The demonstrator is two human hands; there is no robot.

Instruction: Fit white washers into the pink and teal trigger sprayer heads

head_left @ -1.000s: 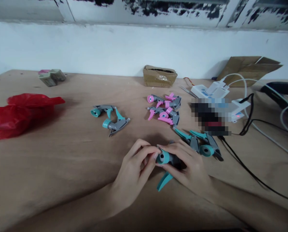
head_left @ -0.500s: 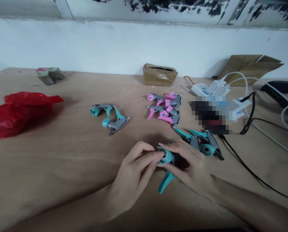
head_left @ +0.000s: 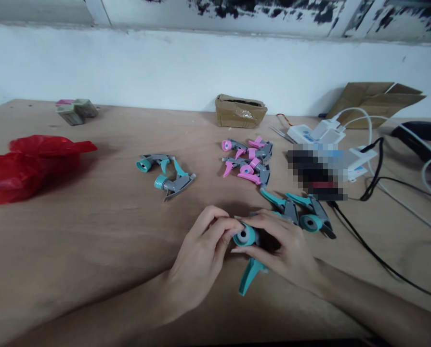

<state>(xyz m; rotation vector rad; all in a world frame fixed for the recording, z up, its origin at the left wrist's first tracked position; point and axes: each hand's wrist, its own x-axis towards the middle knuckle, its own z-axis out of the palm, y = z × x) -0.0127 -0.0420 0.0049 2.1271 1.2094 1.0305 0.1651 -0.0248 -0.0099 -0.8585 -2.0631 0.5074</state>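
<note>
My right hand (head_left: 285, 248) is wrapped round a grey and teal trigger sprayer head (head_left: 247, 250), its teal trigger hanging down toward me. My left hand (head_left: 201, 258) pinches at the teal collar of the same sprayer head with its fingertips. Just beyond my right hand lie two more teal sprayer heads (head_left: 302, 214). Several pink and grey sprayer heads (head_left: 249, 161) sit in a cluster farther back. Two teal ones (head_left: 164, 173) lie to the left on the wooden table (head_left: 92, 231).
A red plastic bag (head_left: 23, 166) lies at the left. A small cardboard box (head_left: 240, 111) stands by the wall, flattened cardboard (head_left: 376, 99) at the right. White power adapters (head_left: 319, 137) and black and white cables (head_left: 381, 193) spread across the right side. Small blocks (head_left: 76, 111) sit far left.
The sprayer head has turned slightly in my hands, and its trigger now hangs a little lower. Both hands stay on it. The view shifted slightly.
</note>
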